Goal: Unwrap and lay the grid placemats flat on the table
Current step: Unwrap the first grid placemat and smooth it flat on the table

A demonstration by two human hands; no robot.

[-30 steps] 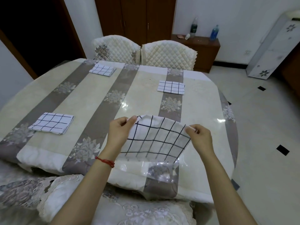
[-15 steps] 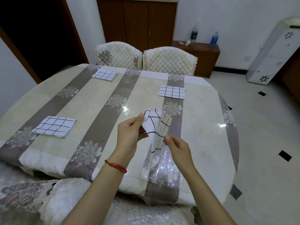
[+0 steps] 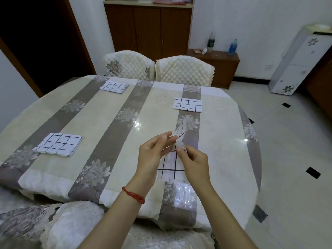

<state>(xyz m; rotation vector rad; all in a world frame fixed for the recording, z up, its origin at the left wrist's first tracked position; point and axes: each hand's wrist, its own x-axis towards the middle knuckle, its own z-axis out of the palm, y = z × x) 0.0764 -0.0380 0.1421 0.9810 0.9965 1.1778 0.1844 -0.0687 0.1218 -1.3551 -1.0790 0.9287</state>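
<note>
A white placemat with a black grid point(image 3: 170, 164) hangs between my hands above the near edge of the table point(image 3: 224, 159), still inside a clear plastic wrapper point(image 3: 183, 196) that dangles below it. My left hand point(image 3: 152, 155) pinches the top of the mat or its wrapper with thumb and fingers. My right hand point(image 3: 194, 162) pinches the same top edge just to the right; a strip point(image 3: 181, 130) curls up behind the fingers. Three folded grid placemats lie on the table: near left point(image 3: 57, 144), far left point(image 3: 114, 86), far right point(image 3: 187, 104).
The round table carries a beige and grey striped floral cloth under a glossy cover. Two quilted chairs point(image 3: 156, 69) stand at its far side; a cushioned chair back point(image 3: 53, 225) is right below me. A low cabinet with bottles point(image 3: 215, 67) stands by the wall.
A second ago the mat was spread wide between my hands. They have come together at its top, and the mat now hangs narrow and bunched. The view has tilted up slightly.
</note>
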